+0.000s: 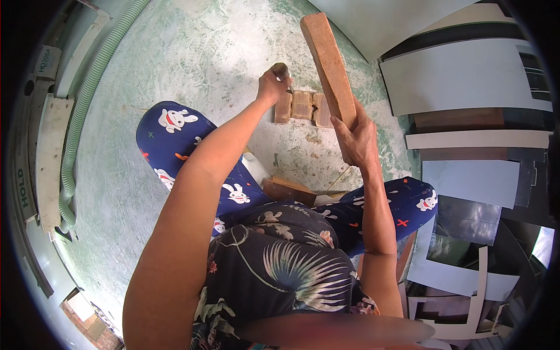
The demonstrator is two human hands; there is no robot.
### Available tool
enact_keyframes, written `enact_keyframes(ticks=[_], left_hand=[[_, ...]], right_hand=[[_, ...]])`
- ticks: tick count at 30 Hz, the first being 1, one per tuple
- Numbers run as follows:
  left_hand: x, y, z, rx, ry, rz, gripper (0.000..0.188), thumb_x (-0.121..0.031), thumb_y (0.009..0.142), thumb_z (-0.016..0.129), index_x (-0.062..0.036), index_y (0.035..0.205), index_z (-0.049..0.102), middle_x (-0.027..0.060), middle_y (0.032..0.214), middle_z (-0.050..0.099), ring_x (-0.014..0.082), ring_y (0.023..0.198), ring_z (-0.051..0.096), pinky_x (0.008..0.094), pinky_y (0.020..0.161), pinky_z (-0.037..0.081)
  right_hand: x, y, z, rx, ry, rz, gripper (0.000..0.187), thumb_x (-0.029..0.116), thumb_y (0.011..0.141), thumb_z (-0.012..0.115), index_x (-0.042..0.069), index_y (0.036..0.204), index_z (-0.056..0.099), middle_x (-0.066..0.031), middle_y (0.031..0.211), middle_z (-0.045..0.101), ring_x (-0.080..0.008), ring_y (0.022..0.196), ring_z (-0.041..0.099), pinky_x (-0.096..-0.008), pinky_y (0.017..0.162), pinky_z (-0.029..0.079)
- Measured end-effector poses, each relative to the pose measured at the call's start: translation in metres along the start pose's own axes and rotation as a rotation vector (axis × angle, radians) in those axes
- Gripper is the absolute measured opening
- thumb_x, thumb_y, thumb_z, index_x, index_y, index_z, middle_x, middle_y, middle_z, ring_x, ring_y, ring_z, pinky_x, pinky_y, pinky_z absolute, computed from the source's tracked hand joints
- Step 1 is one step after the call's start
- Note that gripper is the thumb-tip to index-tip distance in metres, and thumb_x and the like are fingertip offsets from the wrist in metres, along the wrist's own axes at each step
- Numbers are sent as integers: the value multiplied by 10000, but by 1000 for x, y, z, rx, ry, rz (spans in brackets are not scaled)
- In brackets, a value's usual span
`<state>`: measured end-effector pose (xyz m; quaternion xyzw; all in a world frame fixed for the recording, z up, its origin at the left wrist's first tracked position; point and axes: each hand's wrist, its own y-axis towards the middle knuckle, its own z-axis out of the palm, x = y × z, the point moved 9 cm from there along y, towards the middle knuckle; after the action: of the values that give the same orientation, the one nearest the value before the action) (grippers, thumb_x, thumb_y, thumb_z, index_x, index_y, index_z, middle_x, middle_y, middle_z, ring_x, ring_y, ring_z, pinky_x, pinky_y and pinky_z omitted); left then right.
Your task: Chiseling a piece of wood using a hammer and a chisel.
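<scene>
My left hand (pixel 272 88) is closed around a chisel with a round brown handle end (pixel 280 71); most of its blade is hidden by the fingers. It stands at the far left corner of a short piece of wood (pixel 302 106) lying flat on the floor. That wood has a paler, rough middle part and a dark nick towards its right side. My right hand (pixel 360 140) grips a long, thick wooden bar (pixel 326 61) near its lower end. The bar is raised at a slant, its far end up and to the left, partly covering the right end of the wood below.
I sit on a worn greenish-white floor (pixel 116 233), legs bent to either side. Another wood block (pixel 289 191) lies between my legs. A ribbed green hose (pixel 87 105) runs along the left. Sheets and panels (pixel 461 76) are stacked at the right, and a pale board (pixel 382 20) stands at the top.
</scene>
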<state>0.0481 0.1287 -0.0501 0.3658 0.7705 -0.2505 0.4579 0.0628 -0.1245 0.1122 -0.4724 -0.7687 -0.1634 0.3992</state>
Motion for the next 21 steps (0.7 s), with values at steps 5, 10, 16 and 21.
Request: enact_keyframes(ticks=[5,10,16,21], left_hand=[[-7,-2,7,12,-11,12,319,-240,765,755,-53,991,631,82,893,700,186,825,674,330,755,518],[-1,-1,5,-32,33,15,323,-275,768,751,-37,961,646,106,899,704,213,809,682,346,755,523],[-4,-3,9,30,87,63,307,-273,766,736,-12,905,655,132,829,704,253,788,689,358,743,525],[-17,-4,26,103,19,101,378,-262,756,747,-15,1020,636,172,886,692,309,851,670,380,763,523]], right_hand=[[-6,1,-2,-5,8,2,642,259,804,683,95,1388,471,-226,1038,679,-306,942,684,-396,841,522],[3,0,-1,0,26,-23,645,259,801,688,93,1385,473,-225,1043,679,-307,946,683,-402,837,528],[16,-5,2,-22,92,-45,645,190,792,699,105,1388,468,-220,1094,665,-307,961,680,-411,843,531],[9,-4,6,-92,73,-160,647,185,787,707,123,1385,468,-236,1066,662,-329,963,674,-410,841,529]])
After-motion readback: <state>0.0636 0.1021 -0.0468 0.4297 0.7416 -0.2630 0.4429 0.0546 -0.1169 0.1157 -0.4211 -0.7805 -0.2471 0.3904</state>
